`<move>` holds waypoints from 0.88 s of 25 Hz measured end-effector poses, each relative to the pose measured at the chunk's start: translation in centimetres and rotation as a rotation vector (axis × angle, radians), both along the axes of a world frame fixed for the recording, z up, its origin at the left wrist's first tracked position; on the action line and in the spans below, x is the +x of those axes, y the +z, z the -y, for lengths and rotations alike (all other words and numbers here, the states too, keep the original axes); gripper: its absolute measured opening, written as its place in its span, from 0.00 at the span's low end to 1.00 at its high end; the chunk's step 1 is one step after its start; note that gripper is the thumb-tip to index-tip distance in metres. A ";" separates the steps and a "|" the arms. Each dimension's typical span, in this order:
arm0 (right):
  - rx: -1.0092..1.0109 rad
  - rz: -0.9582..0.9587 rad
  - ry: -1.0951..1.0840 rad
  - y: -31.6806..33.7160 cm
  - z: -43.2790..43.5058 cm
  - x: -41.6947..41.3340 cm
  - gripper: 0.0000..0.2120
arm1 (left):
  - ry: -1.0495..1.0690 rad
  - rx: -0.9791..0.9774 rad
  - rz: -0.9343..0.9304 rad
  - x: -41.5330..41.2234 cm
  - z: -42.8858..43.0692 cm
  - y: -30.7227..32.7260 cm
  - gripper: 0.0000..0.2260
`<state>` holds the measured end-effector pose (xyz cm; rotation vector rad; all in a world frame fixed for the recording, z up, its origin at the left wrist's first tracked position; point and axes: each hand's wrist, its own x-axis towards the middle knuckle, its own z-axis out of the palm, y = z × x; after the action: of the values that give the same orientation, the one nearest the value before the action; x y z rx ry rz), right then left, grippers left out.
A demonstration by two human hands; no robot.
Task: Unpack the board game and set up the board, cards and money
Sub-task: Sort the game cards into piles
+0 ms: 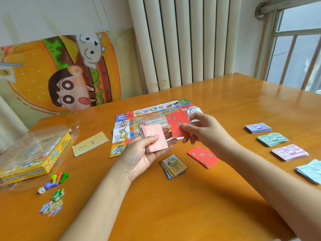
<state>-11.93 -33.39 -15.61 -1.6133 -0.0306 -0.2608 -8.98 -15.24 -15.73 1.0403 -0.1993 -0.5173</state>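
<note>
Right now, through the head camera, I am looking down at two bare hands working above a wooden table (pixel 173 206). The left hand (pixel 139 153) is lying palm up and cradling a stack of pink-backed cards (pixel 155 139). Its thumb is pressing across the top card and its fingers are curling up from beneath.

The right hand (pixel 199 129) is pinching a single red card (pixel 178 125) between thumb and fingers. It is holding the card raised and tilted just to the right of the pink stack. The card's lower corner is sitting close to the left fingertips, and I cannot tell whether they are touching. Both hands are hovering over the near edge of the board (pixel 139 119), which is lying unfolded and flat beyond them.

Under the right wrist a red pile (pixel 203 156) is resting on the table. Just left of it, between the forearms, a stack of gold-framed cards (pixel 173 166) is lying face up.

Along the right side four lots of money are sitting in a row, each apart from the next. The purple notes (pixel 258 128) are farthest, then the green notes (pixel 271 139) and the pink notes (pixel 289 152). The pale blue notes (pixel 311 170) are nearest and running off the frame.

On the left the yellow box (pixel 34 153) is lying with clear plastic around it. A cream paper slip (pixel 90 143) is lying between the box and the board. Nearer me, coloured pawns (pixel 58 178), a white die (pixel 41 190) and some cut-out tokens (pixel 52 204) are lying close together.
</note>
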 end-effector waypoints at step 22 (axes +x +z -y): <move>-0.174 -0.006 0.072 0.2 0.9 0.0 0.07 | 0.144 0.247 0.186 -0.8 1.3 -0.6 0.06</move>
<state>-11.96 -34.29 -15.42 -1.7818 -0.1089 -0.2016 -9.77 -16.58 -16.31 1.3348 -0.2268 -0.3188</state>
